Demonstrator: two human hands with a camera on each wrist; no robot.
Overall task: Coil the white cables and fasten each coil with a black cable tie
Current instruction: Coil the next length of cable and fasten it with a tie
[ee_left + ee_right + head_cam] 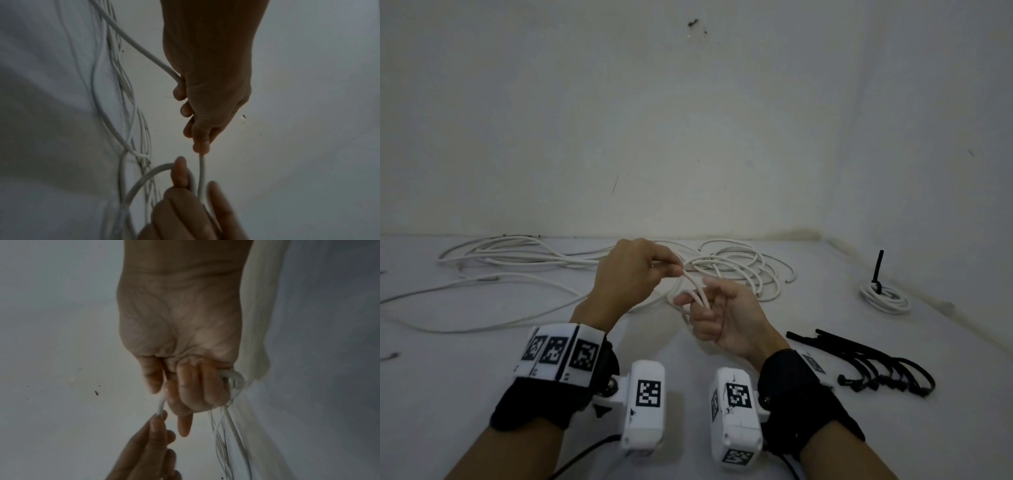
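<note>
Loose white cable [739,270] lies in loops on the white surface near the far wall. My left hand [640,270] pinches a strand of it between thumb and fingertips, seen also in the left wrist view as the left hand [205,100] with the cable [202,172] leaving its fingertips. My right hand [715,315] curls its lower fingers round several loops of the same cable, with the index finger and thumb extended. In the right wrist view the right hand [185,382] grips the cable loops [234,378]. A finished coil [885,298] with an upright black tie [878,270] lies at the right.
A bunch of black cable ties [873,363] lies at the right, near my right wrist. More white cable [510,257] sprawls over the left half of the surface. A bare wall [688,120] rises right behind the cables.
</note>
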